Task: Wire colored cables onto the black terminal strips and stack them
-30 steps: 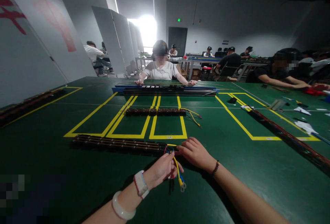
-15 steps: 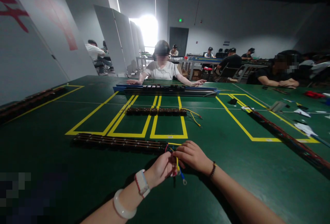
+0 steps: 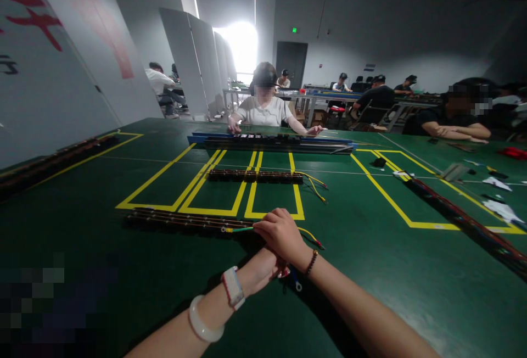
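Grip of R hand (image 3: pixel 284 235) looks pinched shut on green wire (image 3: pixel 242 230), whose ring end (image 3: pixel 224 229) sits over blk strip (image 3: pixel 175 219) on green counter (image 3: pixel 140 275). L hand (image 3: pixel 260 271) is curled just under R hand, fingertips hidden, can't tell how far closed; blue lead (image 3: pixel 295 278) pokes out beside it. Yellow lead (image 3: pixel 312 235) sticks out R of both.

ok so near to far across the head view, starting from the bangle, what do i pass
White bangle, wristwatch, left hand, long dark strip, shorter dark strip, blue-edged rail, person in a white shirt, grey door
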### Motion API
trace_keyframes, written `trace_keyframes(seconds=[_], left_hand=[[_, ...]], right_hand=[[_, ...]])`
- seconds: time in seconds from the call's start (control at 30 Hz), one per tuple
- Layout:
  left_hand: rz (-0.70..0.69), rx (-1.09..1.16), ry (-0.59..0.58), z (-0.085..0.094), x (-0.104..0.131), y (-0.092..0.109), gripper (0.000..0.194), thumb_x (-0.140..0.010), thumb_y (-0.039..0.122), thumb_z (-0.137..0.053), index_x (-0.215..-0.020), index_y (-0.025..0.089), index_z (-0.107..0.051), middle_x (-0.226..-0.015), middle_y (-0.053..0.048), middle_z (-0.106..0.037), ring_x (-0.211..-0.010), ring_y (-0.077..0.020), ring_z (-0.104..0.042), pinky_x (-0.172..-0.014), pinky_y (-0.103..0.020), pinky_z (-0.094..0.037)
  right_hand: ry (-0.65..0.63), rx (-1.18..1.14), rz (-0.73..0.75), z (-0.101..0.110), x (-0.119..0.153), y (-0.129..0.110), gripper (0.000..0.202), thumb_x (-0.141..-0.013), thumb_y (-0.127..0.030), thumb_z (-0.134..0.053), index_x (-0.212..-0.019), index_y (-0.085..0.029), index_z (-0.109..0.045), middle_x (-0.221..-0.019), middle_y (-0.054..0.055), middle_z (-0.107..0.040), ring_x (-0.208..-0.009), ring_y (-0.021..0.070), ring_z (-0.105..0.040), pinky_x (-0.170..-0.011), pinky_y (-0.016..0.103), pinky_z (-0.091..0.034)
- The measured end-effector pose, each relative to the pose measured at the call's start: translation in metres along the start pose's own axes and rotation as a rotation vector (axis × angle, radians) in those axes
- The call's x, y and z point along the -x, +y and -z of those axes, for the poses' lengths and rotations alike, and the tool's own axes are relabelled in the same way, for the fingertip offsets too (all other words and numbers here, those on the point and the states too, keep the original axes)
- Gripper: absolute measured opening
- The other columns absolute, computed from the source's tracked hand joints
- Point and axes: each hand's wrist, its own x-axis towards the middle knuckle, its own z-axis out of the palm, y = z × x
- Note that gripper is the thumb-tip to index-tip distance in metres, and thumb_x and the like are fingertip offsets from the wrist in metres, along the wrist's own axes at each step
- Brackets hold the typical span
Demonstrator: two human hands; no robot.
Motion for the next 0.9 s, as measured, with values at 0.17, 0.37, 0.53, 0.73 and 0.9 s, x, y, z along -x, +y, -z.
trace_keyframes(seconds=[0.17,0.37,0.53,0.73,0.9], left_hand=[[0.003,-0.013,-0.031,0.005,-0.002,-0.003,0.024,-0.086,0.034,-0.043,-0.067,0.019,-0.046,-0.055,0.001,-0.044,-0.049,-0.0105,-0.036,-0.052,-0.027,-0.024],[-0.001,-0.076,-0.040,0.004,0.001,-0.003,0.016,-0.086,0.033,-0.047,-0.081,0.019,-0.045,-0.059,0.002,-0.051,-0.049,-0.0091,-0.043,-0.051,-0.024,-0.026],[0.015,-0.175,-0.046,0.002,0.003,0.005,0.025,-0.087,0.043,-0.045,-0.090,0.018,-0.043,-0.071,-0.001,-0.059,-0.048,-0.0073,-0.049,-0.047,-0.021,-0.030],[0.061,-0.597,-0.010,0.008,0.010,0.026,0.035,-0.087,0.049,-0.041,-0.075,0.017,-0.049,-0.053,0.002,-0.054,-0.033,-0.0055,-0.032,-0.037,-0.021,-0.021],[-0.080,-0.850,0.033,0.014,0.015,0.034,0.044,-0.082,0.054,-0.049,-0.057,0.018,-0.053,-0.045,0.001,-0.049,-0.037,-0.0101,-0.041,-0.043,-0.024,-0.031]], right_hand=[[-0.025,-0.012,-0.019,-0.004,0.001,0.002,0.022,-0.093,-0.031,-0.048,-0.104,-0.028,-0.067,-0.089,0.003,-0.063,-0.083,0.0164,-0.049,-0.074,0.029,-0.037],[0.100,-0.127,0.003,0.002,0.029,0.024,0.024,-0.092,-0.029,-0.049,-0.111,-0.023,-0.063,-0.100,0.007,-0.061,-0.093,0.0173,-0.052,-0.081,0.032,-0.041],[0.041,-0.118,-0.109,0.007,0.056,0.057,0.025,-0.091,-0.033,-0.051,-0.110,-0.023,-0.062,-0.101,0.007,-0.062,-0.092,0.0178,-0.054,-0.081,0.032,-0.041],[-0.009,-0.134,-0.210,0.000,0.061,0.073,0.024,-0.093,-0.033,-0.047,-0.099,-0.021,-0.067,-0.091,0.005,-0.066,-0.083,0.0162,-0.055,-0.076,0.029,-0.040],[-0.024,-0.149,-0.212,0.001,0.060,0.072,0.024,-0.093,-0.034,-0.048,-0.097,-0.021,-0.068,-0.089,0.004,-0.066,-0.082,0.0151,-0.056,-0.075,0.027,-0.039]])
